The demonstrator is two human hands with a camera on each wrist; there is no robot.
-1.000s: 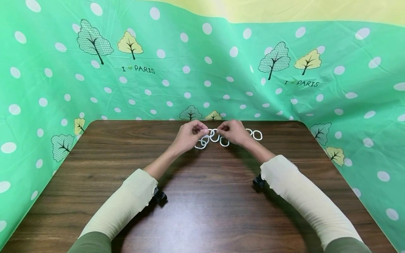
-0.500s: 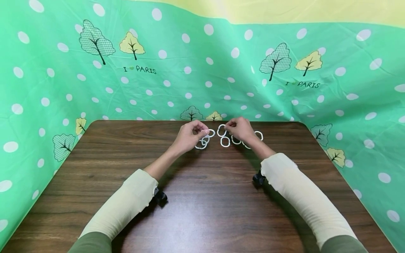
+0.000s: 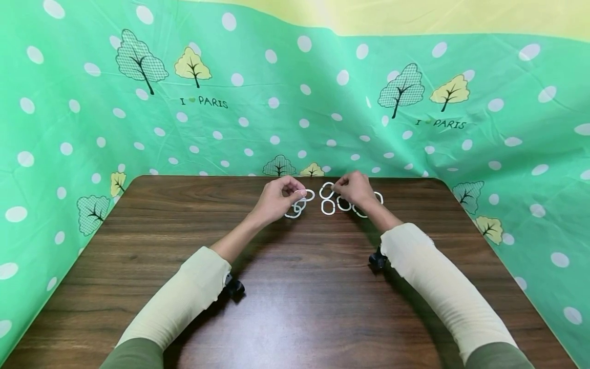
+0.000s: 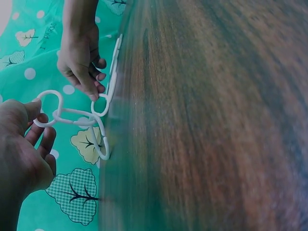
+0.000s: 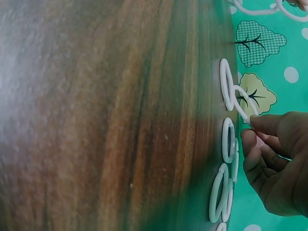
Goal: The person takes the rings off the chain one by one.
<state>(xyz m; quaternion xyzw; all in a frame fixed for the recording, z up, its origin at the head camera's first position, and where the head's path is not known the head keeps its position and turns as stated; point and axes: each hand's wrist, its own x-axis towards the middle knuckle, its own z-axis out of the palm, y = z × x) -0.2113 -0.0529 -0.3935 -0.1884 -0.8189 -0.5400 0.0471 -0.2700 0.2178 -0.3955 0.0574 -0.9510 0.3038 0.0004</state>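
My left hand point(image 3: 278, 199) pinches the top ring point(image 4: 49, 91) of a short chain of white plastic links between thumb and fingers. A second link point(image 4: 74, 110) hangs from that ring, and a lower link point(image 4: 104, 139) reaches down to the table's far edge. To the right, my right hand point(image 3: 357, 190) pinches a separate white link point(image 5: 240, 108) by its edge, tilted, between thumb and forefinger. A loose link point(image 3: 322, 207) lies just in front of it. More white links point(image 5: 223, 144) lie beside and under the right hand, partly hidden by it in the head view.
The brown wooden table point(image 3: 276, 287) ends right behind the hands. A green curtain point(image 3: 258, 123) with white dots and printed trees hangs around its back and sides. Small black devices point(image 3: 235, 288) sit under both wrists.
My right hand has moved right with its link, which overlapped the left hand's chain a second ago and is now apart from it. The left hand has stayed almost still.
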